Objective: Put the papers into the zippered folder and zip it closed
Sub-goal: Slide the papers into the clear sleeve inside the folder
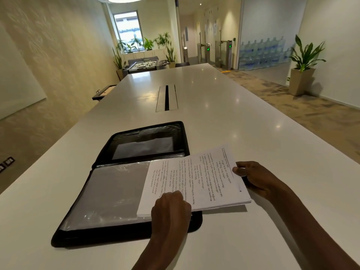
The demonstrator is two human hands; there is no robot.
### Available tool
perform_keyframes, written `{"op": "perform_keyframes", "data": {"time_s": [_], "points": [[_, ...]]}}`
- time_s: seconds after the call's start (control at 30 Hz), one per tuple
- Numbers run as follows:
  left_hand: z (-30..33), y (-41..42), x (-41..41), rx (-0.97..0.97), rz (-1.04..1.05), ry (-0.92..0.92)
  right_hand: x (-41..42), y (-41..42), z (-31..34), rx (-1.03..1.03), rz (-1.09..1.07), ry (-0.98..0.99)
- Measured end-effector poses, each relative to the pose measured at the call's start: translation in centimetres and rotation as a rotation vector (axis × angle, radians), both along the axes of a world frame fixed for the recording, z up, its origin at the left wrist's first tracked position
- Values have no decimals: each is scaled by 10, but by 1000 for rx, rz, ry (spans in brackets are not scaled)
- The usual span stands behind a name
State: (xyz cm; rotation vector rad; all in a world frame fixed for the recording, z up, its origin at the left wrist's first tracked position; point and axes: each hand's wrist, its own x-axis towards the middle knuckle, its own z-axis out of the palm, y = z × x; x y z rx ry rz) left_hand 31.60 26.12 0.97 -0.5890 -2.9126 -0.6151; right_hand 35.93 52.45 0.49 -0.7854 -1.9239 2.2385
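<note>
A black zippered folder lies open on the white table, its far flap showing a clear pocket and its near half a shiny plastic sleeve. A stack of printed white papers rests tilted, partly over the folder's right side and partly over the table. My left hand grips the stack's near left edge. My right hand pinches the stack's right edge, thumb on top.
The long white table runs away from me, with a cable hatch in its middle. Its left edge lies close to the folder. A potted plant stands on the floor at the far right.
</note>
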Motion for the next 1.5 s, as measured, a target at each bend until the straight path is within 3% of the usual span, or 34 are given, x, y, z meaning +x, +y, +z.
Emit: {"op": "perform_keyframes", "data": {"time_s": [0.73, 0.93, 1.13, 1.3, 1.5], "points": [[1, -2, 0, -21, -11, 32, -29, -49, -8, -13, 28, -12], [1, -3, 0, -32, -15, 29, -35, -58, -11, 193, 40, -68], [3, -4, 0, -22, -12, 20, -33, -51, -11, 180, 78, -115], [4, -5, 2, -5, -7, 18, -30, -43, -12, 346, -2, -127], [6, -6, 3, -6, -10, 12, -33, -53, -11, 234, -65, -54]]}}
